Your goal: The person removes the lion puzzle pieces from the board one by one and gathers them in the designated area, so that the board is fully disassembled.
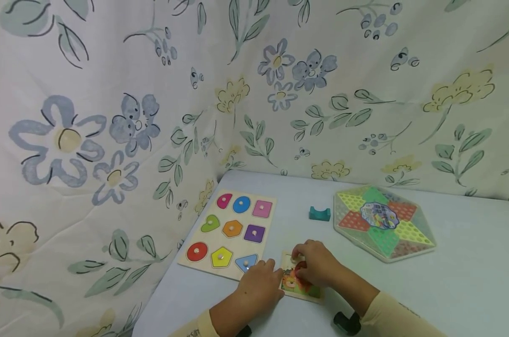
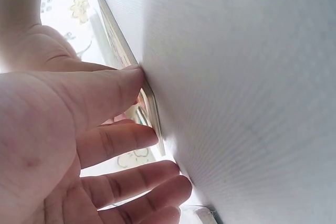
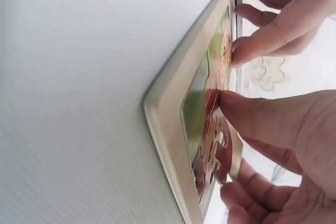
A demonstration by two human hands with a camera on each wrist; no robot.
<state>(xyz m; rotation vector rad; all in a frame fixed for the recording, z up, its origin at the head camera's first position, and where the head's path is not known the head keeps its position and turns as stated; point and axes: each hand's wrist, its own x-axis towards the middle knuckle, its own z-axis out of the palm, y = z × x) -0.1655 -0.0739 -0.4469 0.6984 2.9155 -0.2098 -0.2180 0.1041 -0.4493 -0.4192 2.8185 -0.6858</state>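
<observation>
A small wooden jigsaw puzzle board (image 1: 301,296) with a colourful animal picture lies flat on the white table. My left hand (image 1: 258,286) holds its near left corner, thumb on one edge and index fingertip on the other. The other left fingers stretch out loosely beside it in the left wrist view. My right hand (image 1: 317,264) is over the board's right part. Between its thumb and fingers it pinches a reddish-brown jigsaw piece (image 3: 224,150), which stands tilted over the picture in the right wrist view. The right palm and fingers hide part of the picture.
Left of the puzzle lies a larger wooden board (image 1: 206,267) with several coloured knobbed shapes. A small teal U-shaped block (image 1: 319,214) sits behind my right hand. Further right lies a hexagonal Chinese checkers board (image 1: 381,222). A floral cloth (image 1: 279,135) hangs behind the table.
</observation>
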